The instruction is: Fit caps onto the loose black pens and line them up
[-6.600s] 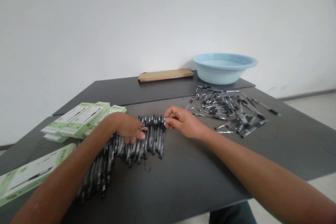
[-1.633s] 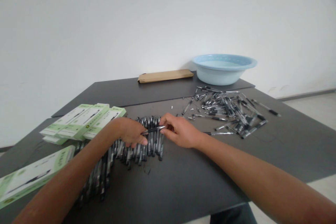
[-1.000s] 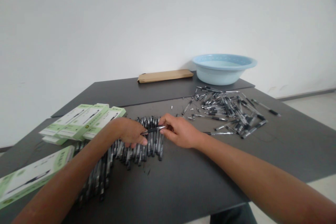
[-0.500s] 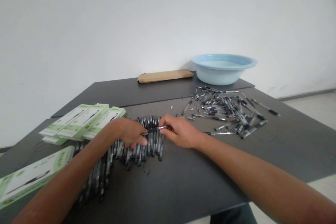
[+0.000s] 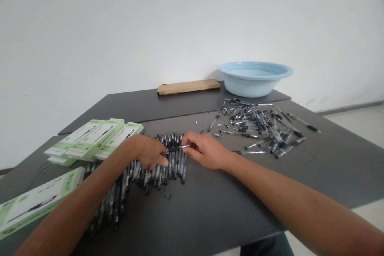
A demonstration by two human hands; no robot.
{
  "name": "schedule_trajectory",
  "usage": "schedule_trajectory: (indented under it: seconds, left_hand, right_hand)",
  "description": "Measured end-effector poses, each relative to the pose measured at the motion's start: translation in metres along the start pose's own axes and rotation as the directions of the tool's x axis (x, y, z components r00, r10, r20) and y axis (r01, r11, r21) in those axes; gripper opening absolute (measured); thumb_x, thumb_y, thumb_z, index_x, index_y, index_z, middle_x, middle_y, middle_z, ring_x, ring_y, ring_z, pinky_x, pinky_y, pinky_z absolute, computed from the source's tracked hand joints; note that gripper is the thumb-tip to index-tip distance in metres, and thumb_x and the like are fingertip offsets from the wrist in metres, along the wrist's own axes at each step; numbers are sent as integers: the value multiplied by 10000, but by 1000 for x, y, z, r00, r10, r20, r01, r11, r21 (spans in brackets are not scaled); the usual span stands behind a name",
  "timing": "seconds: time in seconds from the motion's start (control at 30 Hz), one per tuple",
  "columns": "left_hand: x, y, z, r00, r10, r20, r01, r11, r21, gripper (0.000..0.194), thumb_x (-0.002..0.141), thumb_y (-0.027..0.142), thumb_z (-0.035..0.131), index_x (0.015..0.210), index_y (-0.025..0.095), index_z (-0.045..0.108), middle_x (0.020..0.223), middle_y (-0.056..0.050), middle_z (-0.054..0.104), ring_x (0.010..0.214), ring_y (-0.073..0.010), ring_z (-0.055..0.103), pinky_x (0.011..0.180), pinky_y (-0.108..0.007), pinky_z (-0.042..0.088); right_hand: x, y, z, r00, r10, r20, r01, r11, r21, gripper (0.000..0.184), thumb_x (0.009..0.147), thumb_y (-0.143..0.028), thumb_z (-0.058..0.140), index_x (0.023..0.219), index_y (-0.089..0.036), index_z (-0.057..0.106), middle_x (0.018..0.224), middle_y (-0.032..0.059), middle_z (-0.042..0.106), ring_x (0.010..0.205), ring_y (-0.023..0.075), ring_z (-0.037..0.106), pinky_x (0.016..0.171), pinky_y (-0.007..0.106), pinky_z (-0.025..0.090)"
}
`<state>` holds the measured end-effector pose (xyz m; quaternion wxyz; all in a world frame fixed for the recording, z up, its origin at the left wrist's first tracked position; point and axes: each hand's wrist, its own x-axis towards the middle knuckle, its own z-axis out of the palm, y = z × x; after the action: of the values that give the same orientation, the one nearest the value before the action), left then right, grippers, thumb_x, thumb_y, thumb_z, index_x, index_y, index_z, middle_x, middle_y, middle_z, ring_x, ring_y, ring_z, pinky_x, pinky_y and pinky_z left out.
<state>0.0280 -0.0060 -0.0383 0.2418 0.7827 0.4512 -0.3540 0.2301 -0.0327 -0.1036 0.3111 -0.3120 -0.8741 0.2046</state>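
A gel pen [image 5: 175, 149] with a black grip and silver tip lies crosswise between my hands. My left hand [image 5: 150, 152] is closed around its barrel, most of which is hidden under the palm. The thumb and forefinger of my right hand [image 5: 202, 150] pinch the tip end. Beneath and behind the held pen is a row of pens [image 5: 159, 174] laid side by side on the table. Another bunch of pens [image 5: 112, 202] lies nearer to me, partly covered by my left forearm.
Loose pens and pen parts [image 5: 261, 122] are heaped on the dark table [image 5: 207, 208] at right, with small silver tips [image 5: 219, 125] beside them. Green and white pen boxes [image 5: 96, 138] stand left, another box [image 5: 42, 198] nearer. Behind are flat cardboard [image 5: 189, 87] and a blue basin [image 5: 255, 84].
Since the earliest frame, both hands have come closer together and the pen's silver tip is on. A pen now lies by my right wrist. Over the last second the hands barely move.
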Motion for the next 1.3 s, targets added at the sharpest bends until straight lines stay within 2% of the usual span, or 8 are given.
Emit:
schedule_trajectory:
  seconds: [0.4, 0.6, 0.73, 0.93, 1.3]
  left_hand:
    - [-1, 1, 0, 1000, -13, 13, 13, 1000, 8, 351, 869, 377, 388, 920, 146, 648, 881, -117, 732, 729, -209, 661, 596, -258, 458]
    - [0, 1, 0, 1000, -15, 9, 14, 1000, 17, 358, 862, 399, 390, 885, 152, 648, 870, -104, 734, 709, -198, 654, 588, -250, 455]
    - [-1, 2, 0, 999, -39, 25, 40, 999, -15, 352, 868, 381, 389, 927, 136, 635, 889, -122, 730, 718, -208, 657, 587, -258, 461]
    - [-2, 4, -1, 999, -45, 18, 45, 999, -16, 330, 863, 365, 403, 861, 144, 647, 876, -116, 730, 714, -207, 655, 590, -259, 460]
    - [2, 2, 2, 998, -57, 26, 58, 998, -30, 283, 868, 341, 419, 775, 159, 614, 863, -108, 734, 684, -193, 657, 550, -247, 445]
  right_hand:
    - [-1, 0, 1, 1000, 11, 0, -11, 1000, 24, 132, 859, -237, 506, 980, -201, 468, 728, -21, 582, 650, 118, 552, 591, 203, 364]
    - [0, 1, 0, 1000, 0, 11, 1, 1000, -16, 83, 871, -239, 490, 942, -194, 496, 733, -11, 583, 656, 118, 544, 599, 205, 360]
    - [0, 2, 0, 1000, -16, 22, 16, 1000, -19, 98, 883, -271, 486, 923, -188, 519, 737, -4, 590, 657, 117, 544, 601, 205, 359]
    - [0, 2, 1, 1000, -5, 13, 5, 1000, 21, 144, 867, -245, 504, 1001, -194, 489, 739, -10, 601, 662, 123, 564, 600, 206, 368]
    - [-1, 1, 2, 1000, -8, 3, 8, 1000, 2, 88, 858, -218, 500, 943, -203, 488, 709, -26, 567, 637, 111, 537, 589, 199, 355]
